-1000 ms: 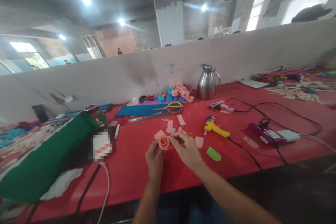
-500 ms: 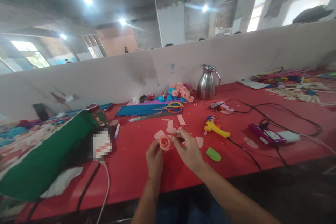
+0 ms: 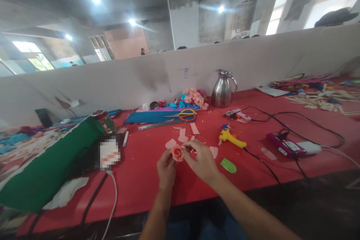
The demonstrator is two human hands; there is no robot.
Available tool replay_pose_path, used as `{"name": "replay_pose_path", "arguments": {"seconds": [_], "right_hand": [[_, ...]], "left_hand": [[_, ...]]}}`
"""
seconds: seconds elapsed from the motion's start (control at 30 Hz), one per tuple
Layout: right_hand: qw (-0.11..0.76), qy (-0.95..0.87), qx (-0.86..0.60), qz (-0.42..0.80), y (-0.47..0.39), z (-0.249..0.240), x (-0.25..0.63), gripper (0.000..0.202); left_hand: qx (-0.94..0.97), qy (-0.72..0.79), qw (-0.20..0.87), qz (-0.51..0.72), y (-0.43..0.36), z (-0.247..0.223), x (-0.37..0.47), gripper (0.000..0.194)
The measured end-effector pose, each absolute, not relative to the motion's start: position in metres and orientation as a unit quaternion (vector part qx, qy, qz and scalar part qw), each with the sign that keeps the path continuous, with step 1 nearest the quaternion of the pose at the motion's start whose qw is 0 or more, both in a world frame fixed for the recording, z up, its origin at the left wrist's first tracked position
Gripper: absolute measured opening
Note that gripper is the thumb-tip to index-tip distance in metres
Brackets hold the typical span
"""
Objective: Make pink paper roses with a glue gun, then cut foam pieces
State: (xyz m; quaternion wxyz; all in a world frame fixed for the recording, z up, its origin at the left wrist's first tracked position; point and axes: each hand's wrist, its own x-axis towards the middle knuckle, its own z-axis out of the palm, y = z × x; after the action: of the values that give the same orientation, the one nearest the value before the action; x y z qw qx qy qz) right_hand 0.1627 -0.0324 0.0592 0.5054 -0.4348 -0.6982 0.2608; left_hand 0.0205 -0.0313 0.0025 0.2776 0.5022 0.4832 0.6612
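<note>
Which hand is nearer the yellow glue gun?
Right. The right hand is just left of the yellow glue gun; the left hand is farther left, holding the pink rose.

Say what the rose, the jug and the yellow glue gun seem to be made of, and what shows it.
Rose: matte, probably crepe paper or thin foam; its soft, shineless look leaves this open. Jug: polished metal, perhaps stainless steel, by its silvery sheen and bright reflections. Yellow glue gun: likely smooth moulded plastic, by its even colour.

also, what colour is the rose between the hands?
The rose is salmon pink; it shows best in the head view.
</note>
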Motion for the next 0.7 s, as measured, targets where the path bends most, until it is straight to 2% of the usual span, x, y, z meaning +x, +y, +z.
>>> {"name": "replay_pose_path", "arguments": {"seconds": [0.2, 0.4, 0.57, 0.7], "right_hand": [[0.488, -0.680, -0.452, 0.309, -0.0297, 0.0573, 0.1637, 0.014], [0.474, -0.694, -0.463, 0.282, -0.0325, 0.0602, 0.1653, 0.014], [0.470, -0.694, -0.451, 0.306, -0.0356, 0.0626, 0.1651, 0.015], [0.472, -0.694, -0.444, 0.314, -0.0362, 0.0609, 0.1658, 0.024]], "left_hand": [[0.502, 0.494, 0.273, 0.655, -0.0312, 0.0019, 0.0201, 0.022], [0.503, 0.484, 0.270, 0.663, -0.0309, -0.0007, 0.0195, 0.021], [0.497, 0.479, 0.281, 0.666, -0.0320, 0.0021, 0.0200, 0.022], [0.501, 0.482, 0.275, 0.664, -0.0316, 0.0007, 0.0189, 0.022]]}}
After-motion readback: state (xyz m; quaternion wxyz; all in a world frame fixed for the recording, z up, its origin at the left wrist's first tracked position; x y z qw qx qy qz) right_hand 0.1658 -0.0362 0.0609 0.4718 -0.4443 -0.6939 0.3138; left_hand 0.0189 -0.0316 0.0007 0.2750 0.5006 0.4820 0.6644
